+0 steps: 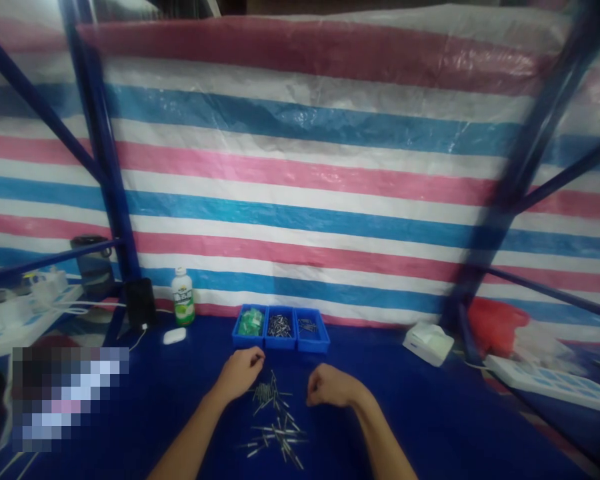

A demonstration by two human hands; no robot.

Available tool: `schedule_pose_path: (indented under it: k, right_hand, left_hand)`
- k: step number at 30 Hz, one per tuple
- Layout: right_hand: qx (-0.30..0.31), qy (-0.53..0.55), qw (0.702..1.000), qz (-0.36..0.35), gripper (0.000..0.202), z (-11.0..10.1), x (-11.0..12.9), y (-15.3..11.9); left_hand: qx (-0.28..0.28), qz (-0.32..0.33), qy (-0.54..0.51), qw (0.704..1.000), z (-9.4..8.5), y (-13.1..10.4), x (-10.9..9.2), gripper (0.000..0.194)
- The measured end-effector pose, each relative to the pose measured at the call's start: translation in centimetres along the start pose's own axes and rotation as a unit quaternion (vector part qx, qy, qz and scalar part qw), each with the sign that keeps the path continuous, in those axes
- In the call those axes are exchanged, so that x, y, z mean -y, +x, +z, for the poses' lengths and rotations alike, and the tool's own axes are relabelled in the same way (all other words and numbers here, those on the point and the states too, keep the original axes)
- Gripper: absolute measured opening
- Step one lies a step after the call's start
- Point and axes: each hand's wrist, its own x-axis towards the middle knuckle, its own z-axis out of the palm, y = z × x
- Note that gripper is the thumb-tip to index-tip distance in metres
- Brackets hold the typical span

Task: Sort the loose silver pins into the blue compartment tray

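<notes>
My left hand [241,373] is closed in a pinch just in front of the blue bins, at the upper left of a pile of thin metal pins [265,392]. Whatever its fingertips hold is too small to make out. To the right of that pile, my right hand [333,387] hovers low with its fingers curled together, their contents hidden. A second, looser heap of slim metal pieces [280,437] lies nearer to me, between my forearms. Three joined blue bins hold green packets [251,323], small dark metal parts [279,326] and a few thin pieces [307,326].
A white-and-green bottle [183,297], a white case [175,335] and a black device [140,302] stand at the back left. A tissue pack [429,343] sits on the right. Power strips [555,385] flank the blue table [430,420]; blue posts and striped sheeting enclose it.
</notes>
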Motion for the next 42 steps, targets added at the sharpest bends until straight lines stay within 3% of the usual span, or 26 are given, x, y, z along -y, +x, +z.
schedule_pose_path:
  k: [3,9,13,19,22,25,28,32,36,39,42]
  right_hand:
    - [-0.021,0.011,0.999,-0.031,0.011,0.1,0.5,0.1]
    - [-0.124,0.099,0.978,-0.132,0.014,0.6,1.8,0.6]
    - [-0.14,0.148,0.966,-0.157,0.022,1.7,2.3,1.5]
    - [-0.217,0.051,0.947,-0.231,0.025,2.7,3.2,2.1]
    - [-0.241,0.054,0.943,-0.223,0.021,3.1,3.6,2.3]
    - [-0.227,0.169,0.939,-0.196,0.017,3.3,3.9,2.6]
    - [-0.179,0.369,0.89,-0.197,0.018,3.4,4.0,2.9]
    - [-0.101,0.588,0.777,-0.202,0.022,3.2,3.9,2.8]
    - [-0.016,0.713,0.667,-0.218,0.019,2.9,3.9,2.0]
    - [0.035,0.749,0.626,-0.213,0.024,2.5,4.3,1.3]
    - [0.046,0.764,0.61,-0.204,0.03,2.2,4.6,1.1]
  left_hand:
    - [0.008,0.001,0.002,1.0,-0.1,-0.1,-0.2,0.021]
    - [0.008,0.001,0.004,1.0,-0.2,-0.4,-0.2,0.022]
    - [0.013,0.007,-0.006,1.0,-0.2,-0.3,-0.1,0.023]
    - [0.011,0.076,0.02,0.997,0.4,-0.1,0.3,0.029]
    - [0.032,0.098,0.02,0.994,0.7,-0.2,0.5,0.031]
    - [0.038,0.097,0.018,0.994,0.7,-0.4,0.4,0.03]
    - [0.033,0.093,0.014,0.995,0.6,-0.3,0.4,0.029]
    - [0.022,0.093,0.006,0.995,0.8,0.0,0.6,0.028]
    - [0.009,0.094,-0.003,0.995,0.9,0.0,0.9,0.028]
    - [0.01,0.091,0.0,0.996,0.8,-0.2,0.8,0.027]
    - [0.013,0.088,0.002,0.996,0.8,-0.3,0.7,0.027]
